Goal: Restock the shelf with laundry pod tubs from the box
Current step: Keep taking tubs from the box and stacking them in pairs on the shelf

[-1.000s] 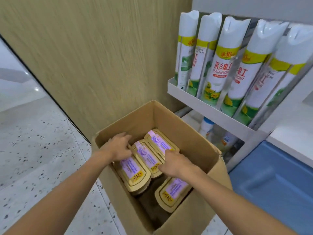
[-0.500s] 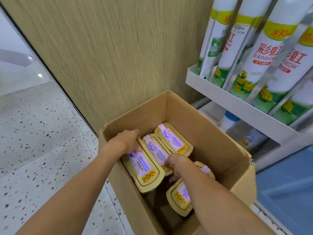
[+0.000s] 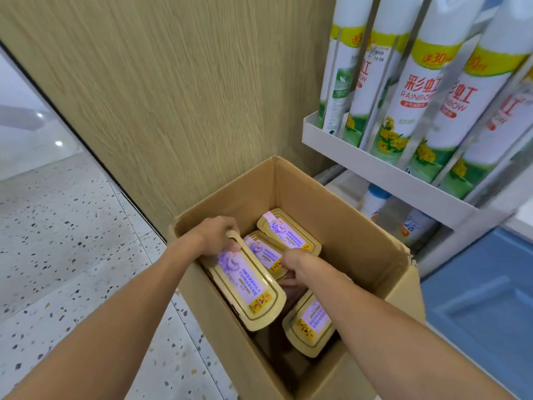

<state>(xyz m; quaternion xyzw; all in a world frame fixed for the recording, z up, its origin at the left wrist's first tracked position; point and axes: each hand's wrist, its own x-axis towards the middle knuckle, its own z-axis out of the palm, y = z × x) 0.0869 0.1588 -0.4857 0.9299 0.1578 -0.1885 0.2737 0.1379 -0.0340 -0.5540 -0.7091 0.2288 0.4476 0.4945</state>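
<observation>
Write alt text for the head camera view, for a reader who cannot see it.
A person's left hand grips the far end of the leftmost tub among four gold-lidded tubs in an open cardboard box, while the right hand reaches down beside it, fingers hidden. A shelf of tall spray cans stands to the right.

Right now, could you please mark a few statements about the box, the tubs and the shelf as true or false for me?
1. Four tubs show in the box. True.
2. The left grip holds the far end of the leftmost tub. True.
3. The white shelf holds folded towels. False: tall spray cans stand on it.
4. The box stands on a table. False: it stands on the speckled floor.
5. Every tub has its lid off. False: the gold lids are all on.
</observation>
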